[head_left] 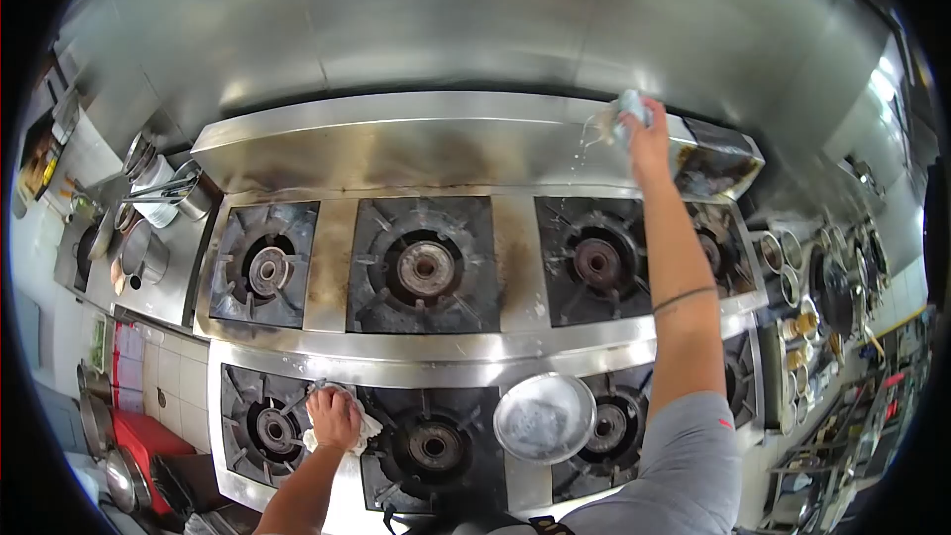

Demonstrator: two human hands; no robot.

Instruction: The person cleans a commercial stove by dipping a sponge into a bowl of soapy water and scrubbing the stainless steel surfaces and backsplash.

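My right hand (648,137) is closed on a wet, pale sponge or cloth (628,117) at the top edge of the stove's steel back ledge (396,119). Drops fall below it. At the lower left, my left hand (335,418) rests closed on a whitish cloth (367,428), beside the front left burner (274,428). A round metal bowl (545,418) with whitish, cloudy liquid sits on the front row, between the middle burner (434,444) and the burner to its right (608,426).
Behind the ledge rises a steel wall (446,20). The back row holds several burners (426,267) with black grates. Pots (145,254) stand on a left side counter (176,282). Pans (832,287) and containers crowd the right side. A red box (139,441) is low at the left.
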